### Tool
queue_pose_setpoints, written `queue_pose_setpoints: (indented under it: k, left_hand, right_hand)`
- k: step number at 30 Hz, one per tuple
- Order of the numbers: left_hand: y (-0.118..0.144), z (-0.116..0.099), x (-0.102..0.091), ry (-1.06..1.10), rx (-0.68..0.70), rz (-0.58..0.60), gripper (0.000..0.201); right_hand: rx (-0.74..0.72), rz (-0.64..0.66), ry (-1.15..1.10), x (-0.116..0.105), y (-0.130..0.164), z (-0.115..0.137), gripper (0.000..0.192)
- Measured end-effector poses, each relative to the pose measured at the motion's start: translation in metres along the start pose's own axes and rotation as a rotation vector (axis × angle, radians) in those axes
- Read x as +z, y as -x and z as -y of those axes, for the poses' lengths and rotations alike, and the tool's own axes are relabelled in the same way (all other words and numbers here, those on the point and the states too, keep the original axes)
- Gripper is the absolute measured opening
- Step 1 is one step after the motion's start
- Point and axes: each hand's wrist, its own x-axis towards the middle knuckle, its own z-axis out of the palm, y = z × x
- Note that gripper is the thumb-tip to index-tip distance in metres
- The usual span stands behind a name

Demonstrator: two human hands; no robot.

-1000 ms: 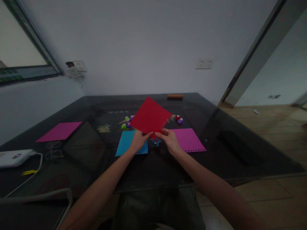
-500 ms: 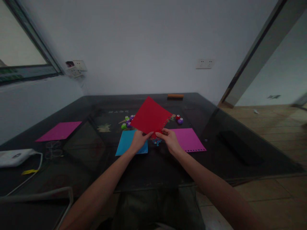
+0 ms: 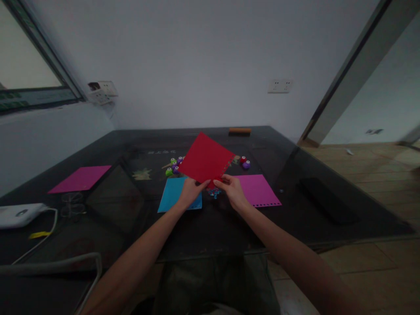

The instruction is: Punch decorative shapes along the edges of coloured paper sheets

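Broadly, the dark glass counter (image 3: 203, 227) spreads out under my arms, and I have laid the spare sheets flat on it so they stay within reach: a magenta sheet (image 3: 80, 178) far off to my left, another magenta sheet (image 3: 257, 190) with a row of punched holes along its near edge just beside my right hand, and a blue sheet (image 3: 175, 195) under my left wrist. I hold the red paper sheet (image 3: 206, 159) up off the counter, tilted like a diamond so its notched right edge faces me. My left hand (image 3: 189, 191) is closed, pinching the lower corner, and my right hand (image 3: 232, 189) is closed on the same corner from the other side, which keeps the sheet taut. Small punched scraps (image 3: 214, 192) lie below my hands, and little craft punches (image 3: 174, 166) sit grouped behind the sheet, two more (image 3: 244, 162) to the right.
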Motion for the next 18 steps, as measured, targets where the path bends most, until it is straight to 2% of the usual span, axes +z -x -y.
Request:
queue_pose_setpoints:
  k: [10,15,18]
  left_hand:
    - [0.0011,0.0047,0.002,-0.032,0.025,0.003,0.027]
    - [0.0009,0.0046,0.0018,-0.048,0.014,0.043,0.029]
    - [0.0006,0.0057,0.0033,-0.081,0.006,0.0,0.029]
  right_hand:
    - [-0.033,-0.003,0.03,-0.001,0.0009,0.0063,0.024]
    - [-0.031,-0.012,0.033,-0.005,-0.0032,0.0042,0.023]
    - [-0.022,0.01,0.038,-0.0056,-0.0043,0.0023,0.025]
